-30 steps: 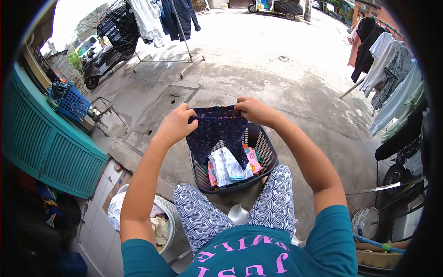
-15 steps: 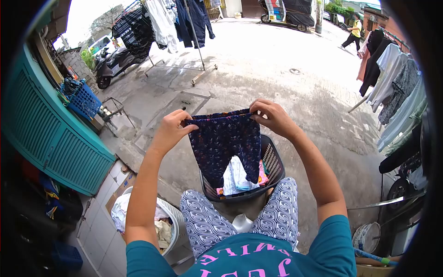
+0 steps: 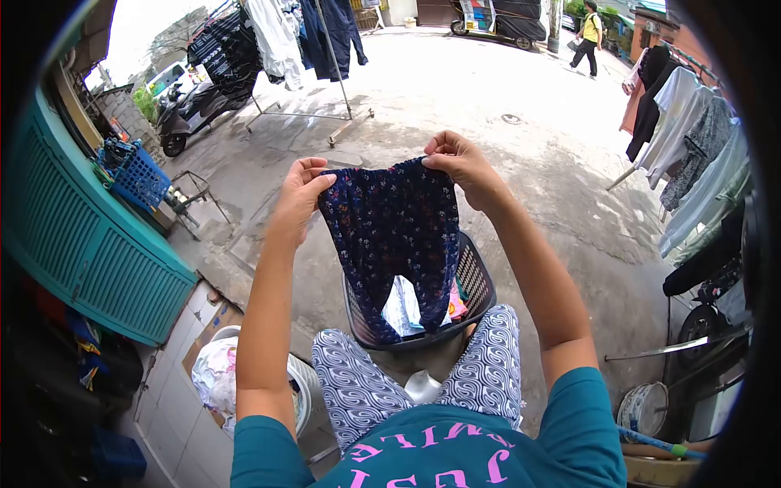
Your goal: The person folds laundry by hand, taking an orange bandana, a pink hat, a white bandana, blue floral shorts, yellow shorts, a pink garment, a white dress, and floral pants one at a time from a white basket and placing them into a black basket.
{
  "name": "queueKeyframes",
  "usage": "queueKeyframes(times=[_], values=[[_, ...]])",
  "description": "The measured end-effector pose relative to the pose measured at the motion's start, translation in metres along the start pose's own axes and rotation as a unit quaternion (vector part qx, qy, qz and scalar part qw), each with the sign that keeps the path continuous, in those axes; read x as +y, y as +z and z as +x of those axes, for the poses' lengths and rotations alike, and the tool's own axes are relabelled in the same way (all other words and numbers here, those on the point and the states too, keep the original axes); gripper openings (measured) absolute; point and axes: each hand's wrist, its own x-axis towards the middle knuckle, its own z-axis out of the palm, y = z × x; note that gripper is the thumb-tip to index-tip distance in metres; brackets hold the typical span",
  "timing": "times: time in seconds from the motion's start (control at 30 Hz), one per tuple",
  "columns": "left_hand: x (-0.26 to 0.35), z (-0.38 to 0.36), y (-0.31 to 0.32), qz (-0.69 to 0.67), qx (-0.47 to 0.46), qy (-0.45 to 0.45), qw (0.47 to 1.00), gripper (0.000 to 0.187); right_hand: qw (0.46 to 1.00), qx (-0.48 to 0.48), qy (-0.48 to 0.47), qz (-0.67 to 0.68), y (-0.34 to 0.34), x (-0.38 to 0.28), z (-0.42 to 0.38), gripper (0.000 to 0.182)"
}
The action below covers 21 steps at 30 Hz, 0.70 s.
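A pair of dark blue patterned pants [image 3: 390,220] hangs spread between my two hands, waistband up and legs down. My left hand [image 3: 303,193] pinches the left corner of the waistband between thumb and fingers. At the other corner, my right hand [image 3: 462,165] grips the waistband the same way. Below the pants stands a dark grey laundry basket [image 3: 478,281] in front of my knees, partly hidden by the cloth. Folded white cloth [image 3: 400,307] and a pink piece [image 3: 457,302] show inside it.
At my left sits a white basket [image 3: 307,398] heaped with clothes [image 3: 215,376]. A blue basket [image 3: 142,179] hangs by the teal shutters [image 3: 122,252]. Racks of drying clothes stand at the right [image 3: 691,154] and far left [image 3: 277,41]. A person in yellow [image 3: 589,37] walks in the background.
Both hands have risen, lifting the pants higher and nearer, with the waistband now pulled straight. The walking person has moved left.
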Motion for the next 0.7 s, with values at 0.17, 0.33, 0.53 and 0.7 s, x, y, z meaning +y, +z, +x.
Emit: queueKeyframes(times=[0.17,0.33,0.53,0.7], values=[[0.029,-0.019,0.051,0.064,0.058,0.145,0.986,0.032,0.990,0.012,-0.085,-0.109,0.051,-0.043,-0.017,0.016],[0.050,-0.029,0.069,0.107,0.079,0.219,0.967,0.036,0.963,-0.055,-0.256,-0.071,0.062,-0.047,-0.027,0.017],[0.054,-0.023,0.075,0.034,0.009,0.328,0.944,0.043,0.729,0.098,-0.528,-0.425,0.040,-0.052,-0.007,0.042],[0.048,-0.024,0.072,0.017,0.004,0.343,0.939,0.045,0.891,-0.033,-0.294,-0.344,0.041,-0.061,-0.007,0.046]])
